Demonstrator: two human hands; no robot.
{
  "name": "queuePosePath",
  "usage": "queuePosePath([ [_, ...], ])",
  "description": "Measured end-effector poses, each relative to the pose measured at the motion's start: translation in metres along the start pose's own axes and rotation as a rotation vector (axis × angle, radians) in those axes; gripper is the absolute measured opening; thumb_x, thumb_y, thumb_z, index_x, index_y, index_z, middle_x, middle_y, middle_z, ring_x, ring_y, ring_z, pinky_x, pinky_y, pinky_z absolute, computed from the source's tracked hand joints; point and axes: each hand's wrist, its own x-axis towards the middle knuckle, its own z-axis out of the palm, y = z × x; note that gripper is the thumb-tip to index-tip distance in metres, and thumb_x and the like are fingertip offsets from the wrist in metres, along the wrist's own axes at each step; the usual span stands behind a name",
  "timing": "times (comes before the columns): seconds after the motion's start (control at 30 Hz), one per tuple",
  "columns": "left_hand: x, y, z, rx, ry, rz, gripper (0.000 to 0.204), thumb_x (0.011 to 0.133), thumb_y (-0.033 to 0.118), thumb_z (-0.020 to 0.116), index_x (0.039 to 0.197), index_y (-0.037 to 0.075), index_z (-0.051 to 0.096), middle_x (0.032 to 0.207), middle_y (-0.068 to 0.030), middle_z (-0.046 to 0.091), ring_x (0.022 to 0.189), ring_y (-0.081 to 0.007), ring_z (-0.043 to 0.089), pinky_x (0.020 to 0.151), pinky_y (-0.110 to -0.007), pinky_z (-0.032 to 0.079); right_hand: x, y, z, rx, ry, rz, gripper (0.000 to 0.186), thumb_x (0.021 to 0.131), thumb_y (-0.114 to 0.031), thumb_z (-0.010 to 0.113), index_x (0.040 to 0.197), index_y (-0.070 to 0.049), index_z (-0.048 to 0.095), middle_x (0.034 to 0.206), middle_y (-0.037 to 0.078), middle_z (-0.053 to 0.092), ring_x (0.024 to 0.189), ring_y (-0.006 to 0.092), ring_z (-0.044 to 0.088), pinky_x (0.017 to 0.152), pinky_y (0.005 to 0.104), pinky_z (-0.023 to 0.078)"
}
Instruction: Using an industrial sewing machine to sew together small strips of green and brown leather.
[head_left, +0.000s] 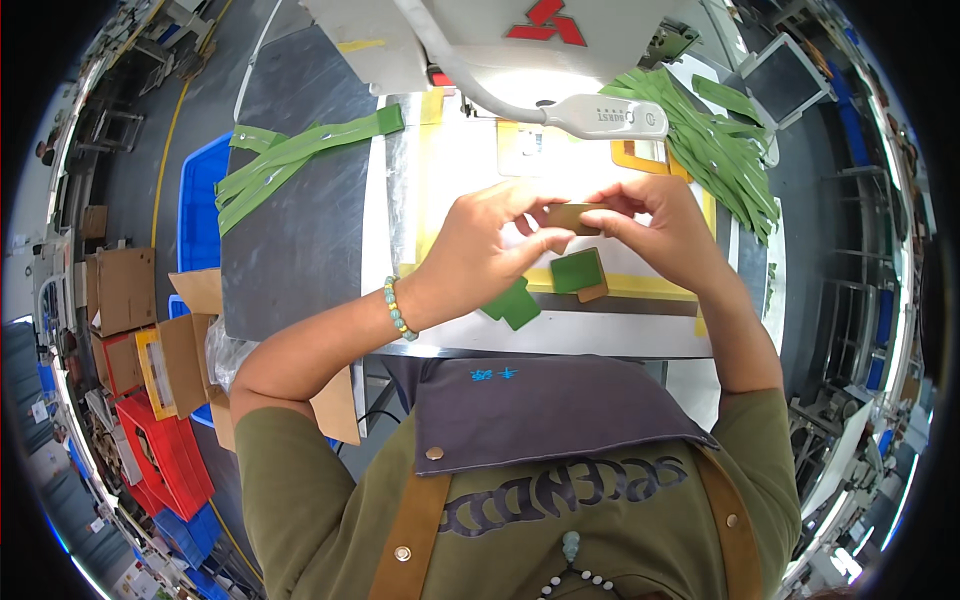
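Note:
Between my two hands is a small flat brown-tan piece (pixel 573 218), looking like cloth or card. My left hand (pixel 485 235) pinches its left end between thumb and fingers. At its right end, my right hand (pixel 655 225) grips it the same way. Just below lies a square green piece (pixel 576 271) with a tan layer showing under its edge. More green pieces (pixel 518 306) rest beside it, partly hidden under my left wrist. All this sits over a brightly lit white work surface (pixel 470 190) edged with yellow tape.
A white sewing machine (pixel 560 50) with a lamp arm (pixel 610 118) stands ahead. Green zipper strips (pixel 310 150) lie at left, a larger pile of green strips (pixel 705 145) at right. A blue bin (pixel 200 200), cardboard box (pixel 125 290) and red crate (pixel 170 455) stand left.

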Motion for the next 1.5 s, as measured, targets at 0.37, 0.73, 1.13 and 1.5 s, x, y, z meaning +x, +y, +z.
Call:
queuePosePath([
  [0.37, -0.003, -0.03, -0.034, -0.315, 0.16, -0.331, 0.024, 0.097, -0.001, 0.073, 0.12, -0.007, 0.068, 0.106, -0.0105, 0.074, 0.085, -0.0102, 0.071, 0.076, -0.026, 0.062, 0.042, 0.052, 0.018, -0.284, 0.215, -0.507, 0.011, 0.095, -0.011, 0.075, 0.104, -0.006, 0.08, 0.097, 0.002, 0.074, 0.09, 0.0161, 0.068, 0.079, 0.0317, 0.055],
  [0.73, -0.004, -0.036, -0.056, 0.428, -0.086, 0.024, 0.021, 0.093, -0.003, 0.072, 0.113, -0.003, 0.074, 0.116, -0.0117, 0.072, 0.102, -0.0206, 0.071, 0.083, -0.031, 0.059, 0.05, 0.069, 0.022, -0.663, 0.247, -0.819, 0.037, 0.089, -0.029, 0.08, 0.121, -0.011, 0.075, 0.127, 0.005, 0.071, 0.116, 0.0253, 0.066, 0.094, 0.0403, 0.056],
  [1.13, 0.003, -0.038, -0.073, 1.075, -0.327, 0.66, 0.034, 0.083, 0.006, 0.075, 0.117, 0.0, 0.075, 0.12, -0.0104, 0.075, 0.102, -0.0254, 0.07, 0.082, -0.036, 0.06, 0.057, 0.072, 0.021, -0.715, 0.211, -0.774, 0.044, 0.094, -0.034, 0.074, 0.127, -0.006, 0.071, 0.124, 0.006, 0.071, 0.12, 0.0261, 0.064, 0.103, 0.0412, 0.05],
  [1.5, 0.055, -0.067, -0.049, 1.178, -0.233, 0.886, 0.03, 0.082, 0.005, 0.076, 0.111, -0.003, 0.076, 0.12, -0.012, 0.075, 0.109, -0.0261, 0.072, 0.087, -0.036, 0.06, 0.053, 0.079, 0.015, -0.438, 0.271, -0.695, 0.023, 0.095, -0.016, 0.074, 0.114, -0.004, 0.078, 0.114, 0.009, 0.078, 0.108, 0.0287, 0.071, 0.098, 0.0406, 0.053],
])
